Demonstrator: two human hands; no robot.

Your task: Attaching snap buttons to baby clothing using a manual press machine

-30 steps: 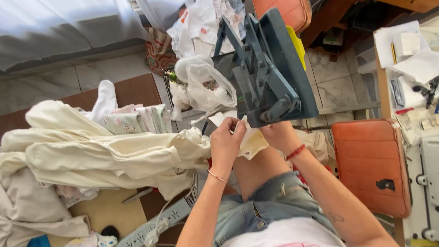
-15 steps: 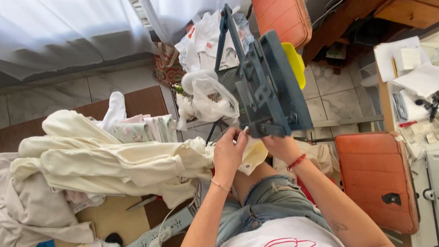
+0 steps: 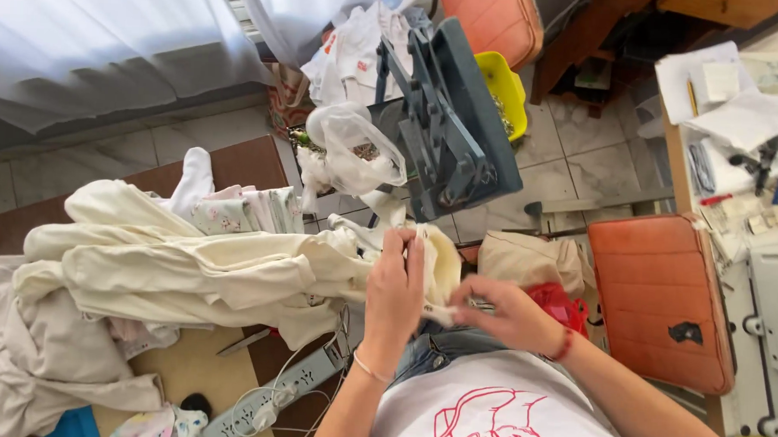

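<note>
1. Both hands have come down and away from the grey press point(image 3: 451, 126) since the earlier frame, and now sit lower, nearer the person's lap, with the cream cloth bunched between them.
2. The left hand point(image 3: 395, 292) is closed around a fold of the cream garment point(image 3: 189, 267), fingers wrapped over the edge, apparently so the fabric stays taut and turned toward the eyes.
3. The right hand point(image 3: 506, 313) pinches a small corner of the same cloth just below the left hand; its grip is a fine fingertip pinch, suited to picking at a seam or a small piece.
4. Most of the cream garment trails off to the left of the press, draped over a heap of other clothes point(image 3: 234, 209) on the brown surface point(image 3: 236, 166), which keeps its weight off the part being handled.
5. A clear plastic bag point(image 3: 357, 148) hangs just left of the press, touching its side.
6. A yellow tub point(image 3: 502, 80) stands behind the press, and an orange cushioned seat point(image 3: 658, 297) lies to the right of it, well apart from the hands.
7. A white power strip point(image 3: 266, 404) lies below the press, near the left forearm, its cord running under the cloth.
</note>
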